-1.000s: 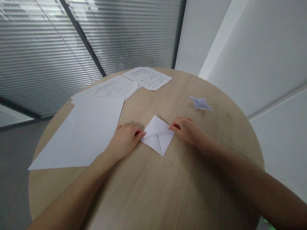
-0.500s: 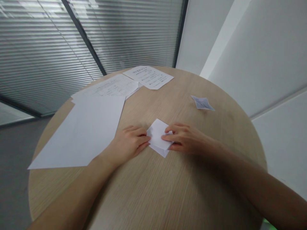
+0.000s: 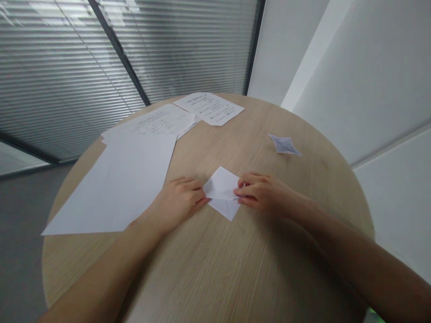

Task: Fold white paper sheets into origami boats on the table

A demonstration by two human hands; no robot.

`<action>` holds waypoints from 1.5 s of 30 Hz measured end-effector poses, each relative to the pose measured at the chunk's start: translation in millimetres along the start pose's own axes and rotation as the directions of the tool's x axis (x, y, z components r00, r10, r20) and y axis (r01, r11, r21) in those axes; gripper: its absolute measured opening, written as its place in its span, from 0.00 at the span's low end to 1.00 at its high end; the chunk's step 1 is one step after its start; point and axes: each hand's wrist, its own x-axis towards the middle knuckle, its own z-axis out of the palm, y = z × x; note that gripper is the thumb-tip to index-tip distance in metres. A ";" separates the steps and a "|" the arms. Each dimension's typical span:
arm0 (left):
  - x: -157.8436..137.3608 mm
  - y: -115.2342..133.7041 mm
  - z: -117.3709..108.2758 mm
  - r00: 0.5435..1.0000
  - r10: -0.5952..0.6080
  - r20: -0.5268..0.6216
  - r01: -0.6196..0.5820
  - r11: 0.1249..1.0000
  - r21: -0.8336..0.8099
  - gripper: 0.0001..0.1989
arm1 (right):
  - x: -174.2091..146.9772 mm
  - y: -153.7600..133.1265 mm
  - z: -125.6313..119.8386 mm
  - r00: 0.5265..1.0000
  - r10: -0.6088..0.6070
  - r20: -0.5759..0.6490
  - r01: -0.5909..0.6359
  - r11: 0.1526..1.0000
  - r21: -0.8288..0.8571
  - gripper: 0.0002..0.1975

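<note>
A small folded white paper (image 3: 222, 185) lies on the wooden table between my two hands, one corner pointing away from me and another toward me. Its upper layer is folded up, so a crease runs across the middle and the lower triangle shows. My left hand (image 3: 183, 197) grips the paper's left corner, with the fingertips on its edge. At the right corner, my right hand (image 3: 261, 193) pinches the paper between thumb and fingers. Parts of both corners are hidden under the fingers.
A folded paper boat-like shape (image 3: 284, 145) sits at the right back of the round table (image 3: 208, 269). Large blank white sheets (image 3: 128, 184) lie at the left. Behind them are printed sheets (image 3: 155, 123) and another printed page (image 3: 210, 108). Window blinds and a white wall stand beyond.
The paper's upper flap has been lifted away from me, uncovering more of the lower triangle. My right hand has shifted slightly right, to the corner; my left hand has moved slightly left.
</note>
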 end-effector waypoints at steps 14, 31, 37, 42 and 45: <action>7.0 -12.2 13.8 0.966 -0.259 0.005 0.246 0.912 -0.328 0.15 | 3.4 16.6 -0.1 0.972 0.219 -0.081 -0.206 0.967 0.150 0.08; 11.3 -9.4 13.8 0.921 -0.383 0.073 0.388 0.885 -0.259 0.15 | 4.4 18.0 0.7 0.948 0.310 -0.073 -0.297 0.943 0.148 0.07; 6.6 -12.0 8.4 0.975 -0.220 0.012 0.211 0.917 -0.338 0.13 | 1.8 11.6 9.3 0.987 0.097 -0.130 -0.076 0.985 0.156 0.05; 3.1 -8.3 1.4 0.995 -0.096 -0.014 0.089 0.963 -0.255 0.14 | 5.7 -1.9 18.8 0.997 -0.005 -0.082 0.022 0.979 0.202 0.11; 2.6 -6.6 -0.9 0.997 -0.071 -0.013 0.066 0.968 -0.241 0.15 | 8.9 -5.8 17.2 0.999 0.019 -0.049 -0.008 0.975 0.222 0.07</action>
